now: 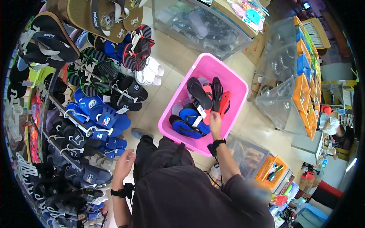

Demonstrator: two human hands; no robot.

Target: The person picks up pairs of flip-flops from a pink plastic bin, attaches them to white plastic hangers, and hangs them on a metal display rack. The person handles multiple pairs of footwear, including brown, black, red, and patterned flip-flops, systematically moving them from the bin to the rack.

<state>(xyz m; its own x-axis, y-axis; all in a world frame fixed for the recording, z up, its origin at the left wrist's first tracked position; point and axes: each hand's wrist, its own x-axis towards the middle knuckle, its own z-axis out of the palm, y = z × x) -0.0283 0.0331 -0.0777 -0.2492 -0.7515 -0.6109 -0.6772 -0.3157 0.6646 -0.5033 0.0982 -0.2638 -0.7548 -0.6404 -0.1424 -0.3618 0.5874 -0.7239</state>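
In front of me on the tiled floor stands a pink plastic bin [236, 82] with several flip-flops inside. My right hand [216, 122] reaches over its near side and touches the red flip-flops [223, 104]; whether its fingers grip one is hidden. Beside these lie black flip-flops [199, 91], and blue ones with black straps [184, 128] are nearer my body. White tags hang among them. My left hand [125, 161] is raised beside the rack, fingers loosely apart, holding nothing. Nearest to it are blue slides [117, 144] hanging on white hooks.
A metal rack [67, 114] crowded with slippers and slides fills the left side. White slides [149, 72] hang near the bin. Clear plastic-covered display bins [199, 25] stand ahead, and orange trays [302, 91] to the right. A person [328, 124] is at a far-right counter.
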